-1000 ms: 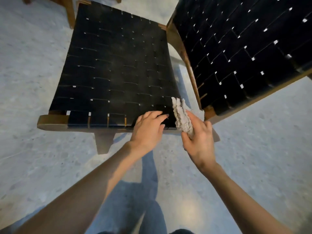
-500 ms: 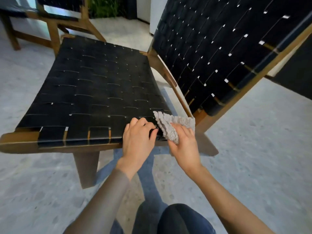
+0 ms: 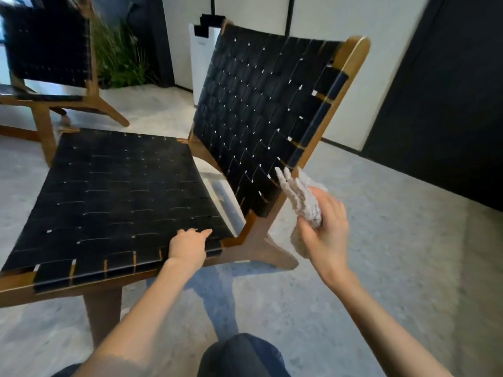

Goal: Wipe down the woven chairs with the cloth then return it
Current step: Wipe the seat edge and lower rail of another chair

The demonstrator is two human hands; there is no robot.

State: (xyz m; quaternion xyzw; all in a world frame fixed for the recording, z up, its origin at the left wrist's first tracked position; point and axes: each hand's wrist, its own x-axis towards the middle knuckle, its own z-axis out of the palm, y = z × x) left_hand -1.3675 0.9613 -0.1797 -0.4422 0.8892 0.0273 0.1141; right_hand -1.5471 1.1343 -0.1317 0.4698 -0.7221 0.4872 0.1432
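Second chair and grassy plant behind, white unit by wall; woven chair — flat black straps, wood frame; nubby grey cloth bunched in right hand (just beside the backrest's lower corner); left hand — fingers relaxed, resting on seat's front edge

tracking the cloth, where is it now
Head view, right of centre: the right hand grips the cloth beside the lower edge of the near chair's backrest.

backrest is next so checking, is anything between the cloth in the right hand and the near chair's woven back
Nothing visible does. The right hand holds the cloth beside the lower corner of the woven back. The left hand rests on the front edge of the seat, clear of that path.
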